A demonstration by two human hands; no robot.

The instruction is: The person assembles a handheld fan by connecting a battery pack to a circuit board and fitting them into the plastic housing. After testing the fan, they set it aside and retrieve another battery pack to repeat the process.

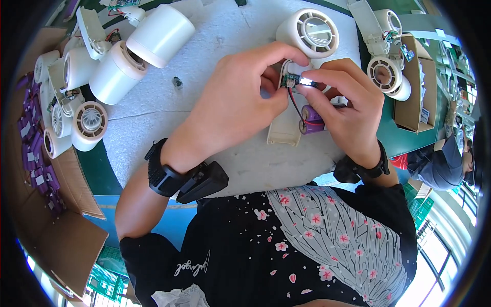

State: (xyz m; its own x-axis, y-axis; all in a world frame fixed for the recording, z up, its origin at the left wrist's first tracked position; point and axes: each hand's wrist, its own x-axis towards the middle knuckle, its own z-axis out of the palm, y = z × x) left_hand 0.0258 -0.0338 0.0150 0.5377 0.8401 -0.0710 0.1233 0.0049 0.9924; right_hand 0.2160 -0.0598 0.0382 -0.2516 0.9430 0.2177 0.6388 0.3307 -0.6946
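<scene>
Circuit board (289,80) was pinched, above the foam sheet (153,128), by the left hand's (239,97) fingers; the right hand's (354,102) closed around a bright light (307,81) at its end. A hard tug, I judged, could strain the thin wires (295,104) leading toward the purple battery (311,122). Just beyond, a round white casing (309,33) risked being knocked. Leftward, foam lay open until stacked white casings (113,82) crowded its edge.
</scene>
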